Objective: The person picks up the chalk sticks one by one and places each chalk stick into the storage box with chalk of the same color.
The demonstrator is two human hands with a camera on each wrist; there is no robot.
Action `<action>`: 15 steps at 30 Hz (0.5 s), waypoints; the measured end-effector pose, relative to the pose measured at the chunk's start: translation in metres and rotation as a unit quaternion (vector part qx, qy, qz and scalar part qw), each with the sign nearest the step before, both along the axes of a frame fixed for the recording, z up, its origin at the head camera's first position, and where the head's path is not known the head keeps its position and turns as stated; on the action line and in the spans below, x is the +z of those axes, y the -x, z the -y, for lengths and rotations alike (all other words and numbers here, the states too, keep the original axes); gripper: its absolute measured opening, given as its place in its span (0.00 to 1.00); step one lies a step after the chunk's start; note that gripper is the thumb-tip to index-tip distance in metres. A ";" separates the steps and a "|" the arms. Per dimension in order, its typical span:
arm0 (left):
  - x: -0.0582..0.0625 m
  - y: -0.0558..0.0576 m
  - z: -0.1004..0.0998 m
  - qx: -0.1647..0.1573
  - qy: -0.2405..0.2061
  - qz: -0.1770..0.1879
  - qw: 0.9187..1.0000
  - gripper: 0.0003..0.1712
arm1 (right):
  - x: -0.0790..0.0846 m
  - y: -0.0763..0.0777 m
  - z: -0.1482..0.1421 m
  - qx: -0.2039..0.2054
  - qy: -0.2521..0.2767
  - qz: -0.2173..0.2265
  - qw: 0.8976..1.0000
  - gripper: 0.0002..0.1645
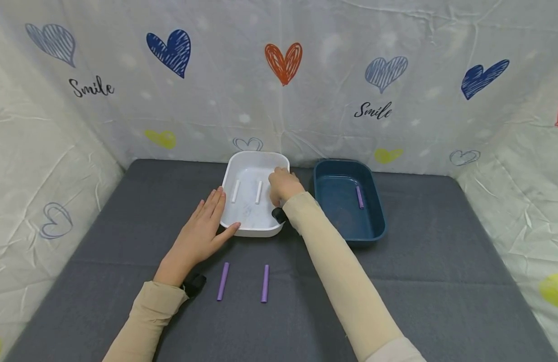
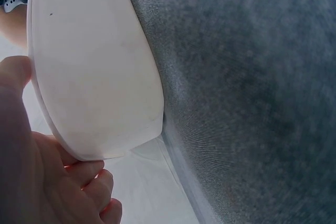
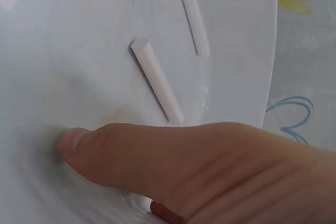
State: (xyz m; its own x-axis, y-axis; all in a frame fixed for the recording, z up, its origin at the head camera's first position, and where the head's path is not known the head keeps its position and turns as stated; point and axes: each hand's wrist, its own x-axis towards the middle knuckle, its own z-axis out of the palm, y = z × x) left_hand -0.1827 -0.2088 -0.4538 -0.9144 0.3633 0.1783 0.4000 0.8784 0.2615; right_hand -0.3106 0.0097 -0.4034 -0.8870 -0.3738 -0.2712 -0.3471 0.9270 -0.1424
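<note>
My left hand (image 1: 201, 232) rests against the near left corner of the white tray (image 1: 256, 232), fingers extended along its left side and thumb on the front rim. The left wrist view shows it touching the tray's outer wall (image 2: 94, 66). Inside lie two white chalk sticks, a left one (image 1: 235, 191) and a right one (image 1: 258, 192). My right hand (image 1: 284, 186) reaches down inside the tray's right side, beside the right stick. Its thumb (image 3: 126, 148) points across the floor of the tray; the other fingers are mostly hidden, and I cannot tell whether they hold anything.
Two purple chalk sticks, one on the left (image 1: 223, 281) and one on the right (image 1: 264, 284), lie on the grey cloth in front of the white tray. A dark blue tray (image 1: 346, 236) stands to the right, with another purple stick (image 1: 360, 197) inside. Behind hangs a heart-patterned curtain (image 1: 324, 100).
</note>
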 end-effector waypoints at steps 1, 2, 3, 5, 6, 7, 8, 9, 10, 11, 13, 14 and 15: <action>0.000 0.000 0.000 0.000 0.000 0.000 1.000 0.53 | 0.000 0.000 0.000 0.001 -0.001 0.000 1.000 0.27; 0.000 0.000 0.000 0.000 -0.001 0.000 1.000 0.53 | -0.001 0.000 0.000 0.002 -0.001 0.000 1.000 0.27; 0.001 0.000 0.000 0.000 -0.002 -0.001 1.000 0.53 | -0.001 0.001 0.000 0.003 -0.002 0.000 1.000 0.27; 0.001 0.000 0.000 -0.001 -0.003 -0.002 1.000 0.52 | -0.002 0.002 0.001 0.003 -0.005 -0.001 1.000 0.28; 0.001 0.000 0.000 -0.001 -0.003 -0.004 1.000 0.52 | -0.003 0.002 0.001 0.003 -0.005 -0.002 1.000 0.28; 0.001 0.000 0.000 -0.001 -0.004 -0.006 1.000 0.52 | -0.003 0.002 0.001 0.004 -0.006 -0.003 1.000 0.28; 0.000 0.000 0.000 -0.001 -0.003 -0.006 1.000 0.52 | -0.004 0.003 0.001 0.004 -0.007 -0.003 1.000 0.29; 0.000 0.000 0.000 -0.001 -0.004 -0.006 1.000 0.52 | -0.004 0.004 0.001 0.003 -0.008 -0.002 1.000 0.29; 0.000 0.000 0.000 -0.001 -0.004 -0.006 1.000 0.52 | -0.004 0.004 0.002 0.003 -0.008 -0.001 1.000 0.29; 0.000 0.000 0.000 -0.001 -0.004 -0.006 1.000 0.52 | -0.004 0.004 0.002 0.003 -0.008 0.000 1.000 0.29; -0.001 0.000 0.000 -0.001 -0.005 -0.004 1.000 0.52 | -0.004 0.004 0.001 0.003 -0.008 0.003 1.000 0.29; -0.001 0.000 0.000 -0.001 -0.005 -0.003 1.000 0.52 | -0.004 0.004 0.002 0.002 -0.007 0.005 1.000 0.29; -0.001 0.000 0.000 -0.001 -0.005 -0.003 1.000 0.52 | -0.003 0.003 0.001 0.003 -0.005 0.006 1.000 0.29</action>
